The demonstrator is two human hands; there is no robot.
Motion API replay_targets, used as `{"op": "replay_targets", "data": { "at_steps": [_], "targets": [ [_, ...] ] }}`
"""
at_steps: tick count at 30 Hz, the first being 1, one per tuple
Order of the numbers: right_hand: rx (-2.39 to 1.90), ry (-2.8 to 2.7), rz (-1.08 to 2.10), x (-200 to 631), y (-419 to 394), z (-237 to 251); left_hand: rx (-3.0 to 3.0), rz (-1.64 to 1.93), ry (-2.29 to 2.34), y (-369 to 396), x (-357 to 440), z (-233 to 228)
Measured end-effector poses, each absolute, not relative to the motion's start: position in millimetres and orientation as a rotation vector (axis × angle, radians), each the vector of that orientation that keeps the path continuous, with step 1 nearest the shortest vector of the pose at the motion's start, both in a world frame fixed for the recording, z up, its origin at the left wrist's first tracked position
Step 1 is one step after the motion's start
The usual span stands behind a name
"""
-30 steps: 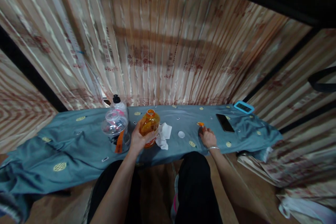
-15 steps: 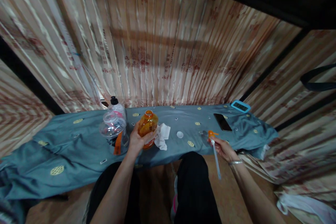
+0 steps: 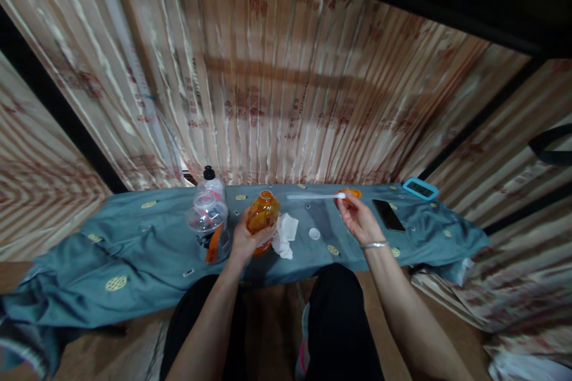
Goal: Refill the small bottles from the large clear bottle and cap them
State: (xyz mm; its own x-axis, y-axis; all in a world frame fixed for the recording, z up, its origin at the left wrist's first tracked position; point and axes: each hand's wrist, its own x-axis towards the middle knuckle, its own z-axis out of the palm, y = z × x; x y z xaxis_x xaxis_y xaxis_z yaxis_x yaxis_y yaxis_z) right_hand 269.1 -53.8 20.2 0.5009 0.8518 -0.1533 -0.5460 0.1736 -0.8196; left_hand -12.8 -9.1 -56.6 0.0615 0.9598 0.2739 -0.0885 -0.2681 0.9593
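An amber see-through bottle [image 3: 263, 214] with an uncapped neck stands on the cloth-covered surface. My left hand [image 3: 245, 239] is wrapped round its lower left side. In my right hand [image 3: 357, 218] is an orange pump head [image 3: 350, 193], pinched between the fingers. Its whitish dip tube [image 3: 313, 197] points left, level, with the free end a little to the right of the bottle's neck and apart from it. A crumpled white tissue [image 3: 286, 235] lies against the bottle's right side. Between the tissue and my right hand lies a round white disc [image 3: 314, 233].
Left of the amber bottle stand a clear plastic bottle [image 3: 208, 223] with an orange and black label and a black-capped bottle [image 3: 209, 174]. A phone [image 3: 388, 215] and a blue-framed digital clock [image 3: 420, 189] lie at the right. A pleated curtain [image 3: 286, 95] hangs behind.
My right hand has lifted and moved left with the pump head, and its tube has swung from pointing down to pointing left. My left hand still holds the bottle.
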Motion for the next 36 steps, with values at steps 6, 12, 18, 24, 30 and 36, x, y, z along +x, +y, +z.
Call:
{"op": "replay_targets", "data": {
  "at_steps": [6,12,18,24,30,36],
  "targets": [
    [-0.918,-0.565,0.849,248,-24,45,1.347,1.394,0.954,-13,-12,-54],
    [-0.92,-0.745,0.691,247,-20,68,1.332,1.393,0.929,-16,-11,-50],
    [-0.907,-0.952,0.589,241,-19,102,1.308,1.414,0.899,-13,-11,-56],
    [-0.911,-1.206,0.597,217,-11,134,1.317,1.417,0.889,-12,-11,-60],
    [-0.977,-1.492,0.634,184,-1,135,1.31,1.416,0.853,-13,-9,-58],
    [-1.098,-1.726,0.619,147,1,81,1.311,1.418,0.882,-13,-9,-57]
  ]
}}
